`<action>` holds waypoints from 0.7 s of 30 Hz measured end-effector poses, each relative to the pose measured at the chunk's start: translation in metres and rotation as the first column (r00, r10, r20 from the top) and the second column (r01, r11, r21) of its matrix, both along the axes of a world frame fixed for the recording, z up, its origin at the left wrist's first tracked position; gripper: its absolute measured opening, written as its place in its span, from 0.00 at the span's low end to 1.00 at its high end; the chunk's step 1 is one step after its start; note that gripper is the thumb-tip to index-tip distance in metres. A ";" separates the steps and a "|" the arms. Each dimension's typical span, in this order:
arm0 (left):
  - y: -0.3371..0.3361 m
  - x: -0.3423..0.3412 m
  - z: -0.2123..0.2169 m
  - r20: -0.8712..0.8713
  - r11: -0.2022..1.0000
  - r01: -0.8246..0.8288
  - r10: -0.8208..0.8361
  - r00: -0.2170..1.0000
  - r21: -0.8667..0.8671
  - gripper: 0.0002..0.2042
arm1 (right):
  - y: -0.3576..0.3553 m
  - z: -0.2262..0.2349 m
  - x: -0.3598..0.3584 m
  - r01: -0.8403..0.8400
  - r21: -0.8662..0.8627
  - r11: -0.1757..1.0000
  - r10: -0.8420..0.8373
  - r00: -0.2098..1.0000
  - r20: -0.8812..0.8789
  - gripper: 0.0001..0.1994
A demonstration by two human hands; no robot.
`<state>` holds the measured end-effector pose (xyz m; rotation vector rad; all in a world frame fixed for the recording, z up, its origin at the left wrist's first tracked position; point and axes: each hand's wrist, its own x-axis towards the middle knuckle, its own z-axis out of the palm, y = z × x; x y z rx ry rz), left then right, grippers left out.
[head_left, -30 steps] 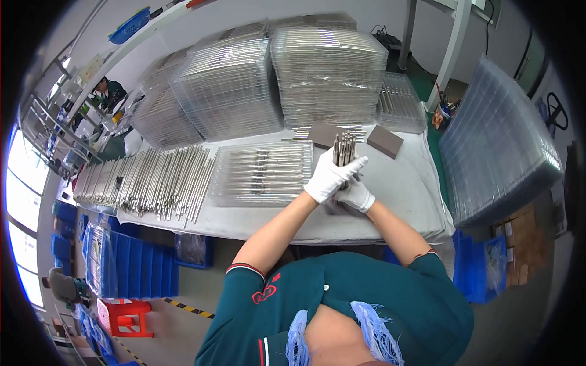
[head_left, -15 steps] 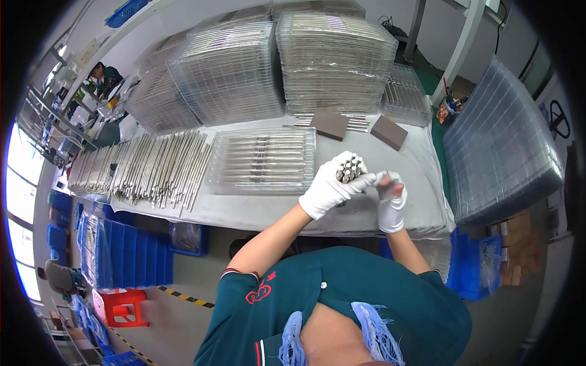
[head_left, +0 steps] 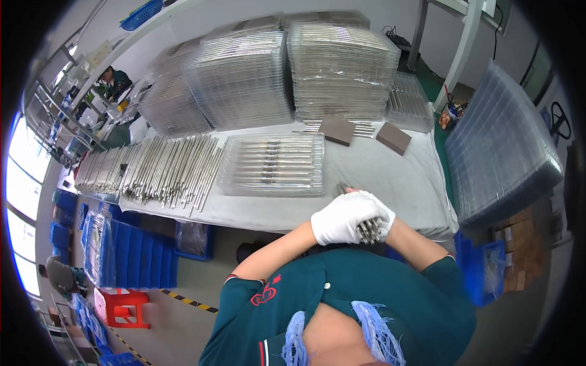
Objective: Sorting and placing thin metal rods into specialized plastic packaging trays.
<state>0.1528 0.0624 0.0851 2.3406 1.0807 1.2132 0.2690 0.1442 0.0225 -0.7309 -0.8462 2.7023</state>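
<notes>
Head view: my left hand (head_left: pixel 343 221) wraps a bundle of metal rods (head_left: pixel 369 232), seemingly to keep them together; I cannot tell how the overlapping right hand (head_left: pixel 381 207) grips. Ahead-left lies a rod-filled tray (head_left: pixel 274 191).

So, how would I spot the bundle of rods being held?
Start at the white-covered table; at its near edge, the gloved left hand meets the right hand. Clasped between them is the bundle of rods, ends poking toward the green shirt. Other rods lie on the table; only these are held.
</notes>
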 end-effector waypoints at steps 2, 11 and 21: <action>0.002 0.003 -0.001 -0.245 0.995 0.040 -0.018 0.969 0.087 0.14 | 0.033 -0.008 -0.015 -0.247 -0.420 0.873 0.129 0.948 -0.290 0.10; -0.003 -0.047 0.005 0.284 0.855 -0.519 0.503 0.817 -0.022 0.30 | 0.031 0.068 -0.032 0.214 0.715 0.665 -0.024 0.964 -0.266 0.15; 0.012 -0.034 0.021 0.564 0.872 -0.055 0.361 0.743 -0.486 0.10 | 0.014 -0.021 -0.042 -0.080 0.996 0.025 0.112 0.991 0.077 0.27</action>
